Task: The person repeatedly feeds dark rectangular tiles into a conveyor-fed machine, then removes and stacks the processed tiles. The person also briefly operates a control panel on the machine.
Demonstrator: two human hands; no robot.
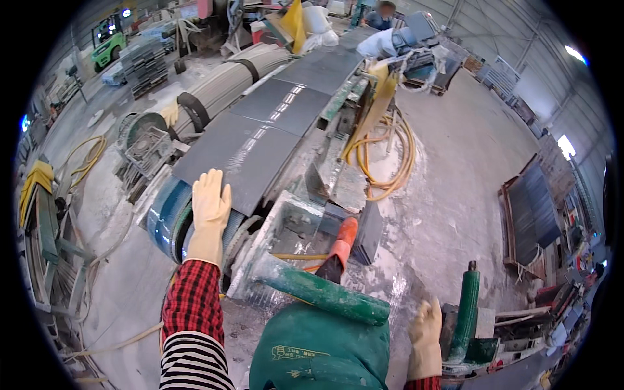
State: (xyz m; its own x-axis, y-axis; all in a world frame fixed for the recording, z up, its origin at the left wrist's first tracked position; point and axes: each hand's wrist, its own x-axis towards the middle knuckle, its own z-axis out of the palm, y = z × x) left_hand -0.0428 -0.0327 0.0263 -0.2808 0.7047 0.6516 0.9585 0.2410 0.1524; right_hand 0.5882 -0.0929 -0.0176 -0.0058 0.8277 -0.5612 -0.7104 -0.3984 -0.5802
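My left hand, in a cream rubber glove, lies flat with fingers stretched at the near edge of a dark grey stone slab. The slab rests on a roller conveyor with a blue belt at its near end. More dark slabs lie end to end beyond it. My right hand, gloved alike, hangs low at the right beside a green upright post. Its fingers are loosely bent, with nothing seen in them. A green roller crosses in front of my green apron.
Yellow hose lies coiled right of the conveyor. An orange boot shows beside a metal trough. Dark slabs lean on a rack at the right. A person is at the far end; a green forklift stands far left.
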